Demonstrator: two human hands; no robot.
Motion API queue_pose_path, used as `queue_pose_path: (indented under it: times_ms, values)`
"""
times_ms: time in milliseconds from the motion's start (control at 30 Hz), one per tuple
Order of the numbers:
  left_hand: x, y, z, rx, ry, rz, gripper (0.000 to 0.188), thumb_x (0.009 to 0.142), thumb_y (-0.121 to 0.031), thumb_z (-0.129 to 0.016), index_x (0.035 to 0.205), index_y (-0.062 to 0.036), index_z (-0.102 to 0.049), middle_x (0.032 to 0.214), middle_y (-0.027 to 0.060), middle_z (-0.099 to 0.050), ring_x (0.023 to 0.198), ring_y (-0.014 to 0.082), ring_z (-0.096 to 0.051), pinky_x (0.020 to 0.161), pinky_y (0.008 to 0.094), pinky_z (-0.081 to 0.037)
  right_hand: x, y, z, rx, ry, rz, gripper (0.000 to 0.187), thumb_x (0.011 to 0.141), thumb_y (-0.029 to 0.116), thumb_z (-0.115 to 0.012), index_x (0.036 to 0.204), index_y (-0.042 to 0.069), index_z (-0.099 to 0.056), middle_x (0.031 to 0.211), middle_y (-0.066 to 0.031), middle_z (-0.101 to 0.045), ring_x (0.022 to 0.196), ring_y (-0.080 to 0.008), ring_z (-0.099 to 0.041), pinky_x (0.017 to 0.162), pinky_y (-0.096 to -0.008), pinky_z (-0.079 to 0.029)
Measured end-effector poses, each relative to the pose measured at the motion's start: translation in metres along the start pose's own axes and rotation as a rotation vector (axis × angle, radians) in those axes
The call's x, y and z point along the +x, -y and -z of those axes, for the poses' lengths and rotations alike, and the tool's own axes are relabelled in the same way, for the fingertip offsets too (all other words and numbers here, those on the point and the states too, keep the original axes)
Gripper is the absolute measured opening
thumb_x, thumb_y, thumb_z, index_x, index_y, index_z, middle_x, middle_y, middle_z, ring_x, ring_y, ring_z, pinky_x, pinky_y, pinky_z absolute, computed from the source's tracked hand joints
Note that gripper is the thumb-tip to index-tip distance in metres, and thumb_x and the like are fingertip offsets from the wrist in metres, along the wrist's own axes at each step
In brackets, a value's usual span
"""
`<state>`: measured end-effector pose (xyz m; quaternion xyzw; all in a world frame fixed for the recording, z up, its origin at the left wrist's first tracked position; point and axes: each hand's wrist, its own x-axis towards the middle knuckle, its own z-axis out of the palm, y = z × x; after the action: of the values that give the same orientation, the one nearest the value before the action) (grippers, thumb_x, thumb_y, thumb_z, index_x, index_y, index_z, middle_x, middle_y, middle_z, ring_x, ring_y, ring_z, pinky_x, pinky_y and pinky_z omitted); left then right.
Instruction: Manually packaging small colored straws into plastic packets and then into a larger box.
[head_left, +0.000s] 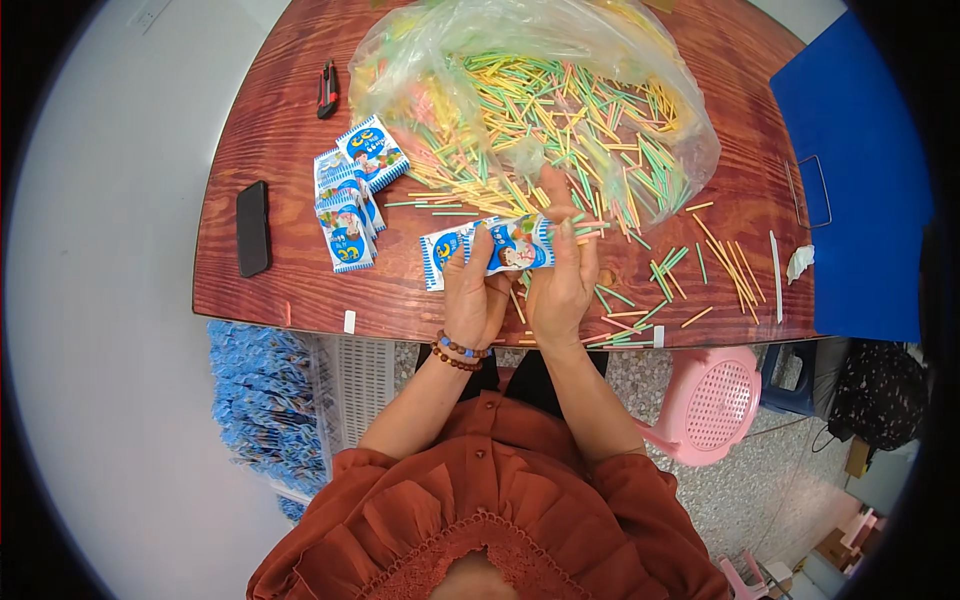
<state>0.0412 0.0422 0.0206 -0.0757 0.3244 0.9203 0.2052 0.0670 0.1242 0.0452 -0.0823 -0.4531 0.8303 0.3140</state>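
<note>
My left hand [470, 295] is closed on a blue-and-white printed packet [520, 246], its thumb on top. Another packet of the same kind [437, 262] lies under it toward the left, partly hidden. My right hand [562, 285] is at the packet's right end, thumb up and index finger stretched forward. Pink and green ends of thin coloured sticks [592, 229] poke out beside the right thumb, and the hand appears closed on them. Whether they reach into the packet is hidden. Beyond both hands, many such sticks [560, 100] spill from a large clear plastic bag [450, 40].
Several filled-looking packets [347, 235] lie stacked on the left, near a phone [254, 228] and a box cutter [327, 90]. Loose sticks [735, 265] are scattered at right before a blue panel [850, 180]. Below the table edge are blue packets [262, 395] and a pink stool [712, 405].
</note>
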Motion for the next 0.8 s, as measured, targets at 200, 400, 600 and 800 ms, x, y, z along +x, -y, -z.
queue_pose_path:
  times_ms: [200, 400, 600, 800]
  values:
    - [0.012, 0.001, -0.005, -0.149, 0.092, 0.010, 0.023, 0.099, -0.021, -0.053, 0.113, -0.0039, -0.059, 0.112, 0.0069, -0.065, 0.100, 0.0185, -0.064, 0.087, 0.0355, -0.054, 0.019, 0.005, 0.012, -0.147, 0.165, 0.106, 0.036, 0.097, 0.017, -0.042, 0.124, -0.006, -0.052, 0.149, -0.0212, -0.035, 0.138, -0.0267, -0.033, 0.111, -0.0382, -0.027]
    - [0.032, 0.003, 0.002, -0.350, 0.262, 0.158, 0.045, 0.096, -0.037, -0.055, 0.130, -0.0070, -0.049, 0.124, 0.0077, -0.060, 0.115, 0.0214, -0.057, 0.097, 0.0411, -0.048, 0.036, 0.029, 0.008, -0.968, 0.468, 0.359, 0.054, 0.093, 0.022, -0.051, 0.140, -0.001, -0.038, 0.153, -0.0211, -0.025, 0.132, -0.0323, -0.040, 0.108, -0.0448, -0.032]
    - [0.039, -0.002, -0.008, -0.515, 0.381, 0.193, 0.047, 0.095, -0.040, -0.055, 0.130, -0.0089, -0.049, 0.124, 0.0063, -0.059, 0.113, 0.0214, -0.056, 0.099, 0.0403, -0.045, 0.028, 0.043, 0.004, -0.843, 0.279, 0.014, 0.040, 0.087, 0.007, -0.063, 0.124, 0.000, -0.052, 0.109, -0.0113, -0.060, 0.100, -0.0164, -0.057, 0.087, -0.0294, -0.046]
    - [0.035, -0.029, 0.006, -0.360, 0.372, -0.085, 0.035, 0.094, -0.026, -0.060, 0.124, -0.0065, -0.054, 0.121, 0.0081, -0.061, 0.113, 0.0200, -0.056, 0.101, 0.0399, -0.042, 0.041, 0.047, -0.019, -0.765, 0.431, 0.283, 0.009, 0.084, -0.004, -0.063, 0.092, -0.002, -0.066, 0.090, -0.0053, -0.063, 0.080, -0.0112, -0.057, 0.069, -0.0256, -0.046]
